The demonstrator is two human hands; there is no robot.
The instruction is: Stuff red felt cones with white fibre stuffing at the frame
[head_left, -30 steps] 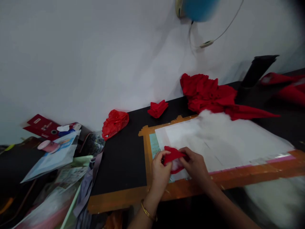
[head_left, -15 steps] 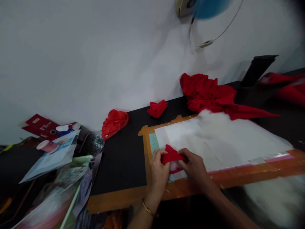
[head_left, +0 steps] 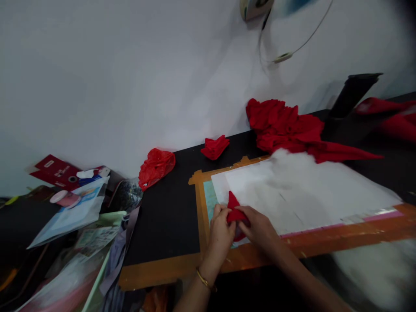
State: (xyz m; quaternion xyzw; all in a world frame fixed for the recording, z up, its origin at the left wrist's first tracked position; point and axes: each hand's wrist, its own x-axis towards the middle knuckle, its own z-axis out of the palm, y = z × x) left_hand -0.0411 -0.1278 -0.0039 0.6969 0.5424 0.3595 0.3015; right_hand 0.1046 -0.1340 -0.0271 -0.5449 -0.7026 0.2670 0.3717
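Pinching from both sides, the left hand (head_left: 220, 227) and right hand (head_left: 258, 227) each have a grip closed on the small red cloth piece (head_left: 234, 211), its pointed corner sticking up between the fingertips. It sits over the white sheet (head_left: 302, 190) on the taped worktop (head_left: 162, 212). Looks soft, light and floppy — best held at the folded edges. Farther back lie a red fabric heap (head_left: 282, 125) and a red plastic bag (head_left: 156, 167).
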